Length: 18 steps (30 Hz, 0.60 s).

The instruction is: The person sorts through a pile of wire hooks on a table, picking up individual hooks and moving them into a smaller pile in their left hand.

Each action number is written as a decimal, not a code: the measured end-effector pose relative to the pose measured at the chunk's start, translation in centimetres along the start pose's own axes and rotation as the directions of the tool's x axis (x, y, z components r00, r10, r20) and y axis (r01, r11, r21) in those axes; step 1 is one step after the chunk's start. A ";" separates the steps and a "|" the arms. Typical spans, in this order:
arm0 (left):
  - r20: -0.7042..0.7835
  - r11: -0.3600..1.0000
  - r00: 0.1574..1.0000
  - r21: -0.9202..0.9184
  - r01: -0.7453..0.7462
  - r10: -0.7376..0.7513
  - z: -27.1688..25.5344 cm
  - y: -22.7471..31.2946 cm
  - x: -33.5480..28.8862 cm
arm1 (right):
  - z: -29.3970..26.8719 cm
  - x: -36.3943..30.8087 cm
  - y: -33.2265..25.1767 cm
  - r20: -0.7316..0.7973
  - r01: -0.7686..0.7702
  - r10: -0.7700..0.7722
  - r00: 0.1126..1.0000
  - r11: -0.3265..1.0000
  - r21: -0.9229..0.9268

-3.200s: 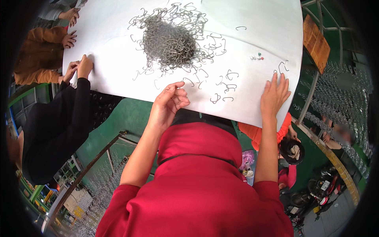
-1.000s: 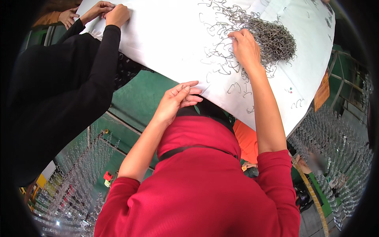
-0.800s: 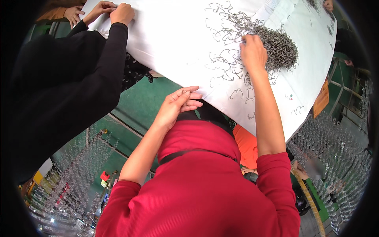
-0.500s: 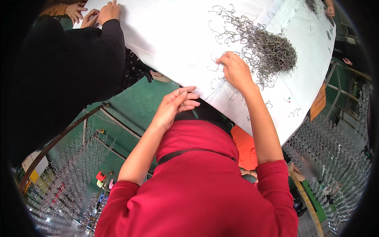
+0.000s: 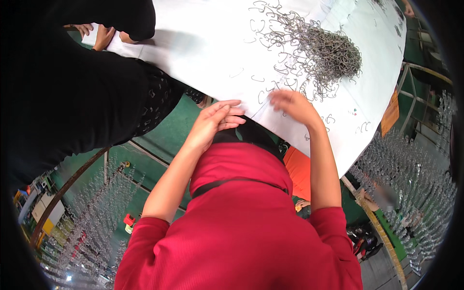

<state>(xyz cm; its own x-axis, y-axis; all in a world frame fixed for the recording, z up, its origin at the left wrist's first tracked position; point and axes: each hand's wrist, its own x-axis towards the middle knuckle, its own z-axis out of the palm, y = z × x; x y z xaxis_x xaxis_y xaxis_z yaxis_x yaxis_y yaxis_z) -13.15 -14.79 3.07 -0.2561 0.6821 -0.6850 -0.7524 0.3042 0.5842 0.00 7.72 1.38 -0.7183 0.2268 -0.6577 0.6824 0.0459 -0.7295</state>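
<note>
A dense heap of bent grey metal wire hooks (image 5: 333, 55) lies on the white-covered table (image 5: 208, 63). Single hooks are strewn to its left and in front. My right hand (image 5: 294, 106) is over the near part of the sheet, just in front of the scattered hooks. Motion smears its fingertips, so whether it holds a hook cannot be told. Just off the table's near edge, my left hand (image 5: 215, 123) has its thumb pressed to its fingers. Anything pinched there is too small or hidden to make out.
At the left, a person in black (image 5: 82, 96) leans on the table with hands on the sheet. Racks hung with many shiny clear pieces (image 5: 411, 193) stand at both sides. Something orange (image 5: 297, 166) is under the near edge. Another hand (image 5: 409, 8) shows at far right.
My right hand has drawn back toward me from the loose hooks. My left hand has hardly moved. The person in black has shifted, the arm now lower across the table's left end.
</note>
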 end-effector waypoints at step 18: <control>0.113 0.939 0.971 0.253 -0.232 0.209 6.0 6.9 9.9 | -2.6 -1.6 4.3 -0.379 0.198 0.014 0.925 0.835 0.514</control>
<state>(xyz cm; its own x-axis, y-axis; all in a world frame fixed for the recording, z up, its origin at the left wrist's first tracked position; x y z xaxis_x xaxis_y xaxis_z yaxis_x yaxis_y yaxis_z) -17.28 -1.94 2.93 -0.3371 0.8015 -0.4939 -0.4938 0.2961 0.8176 4.46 10.09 -0.18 -0.6037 0.5791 -0.5479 0.3582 -0.4169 -0.8354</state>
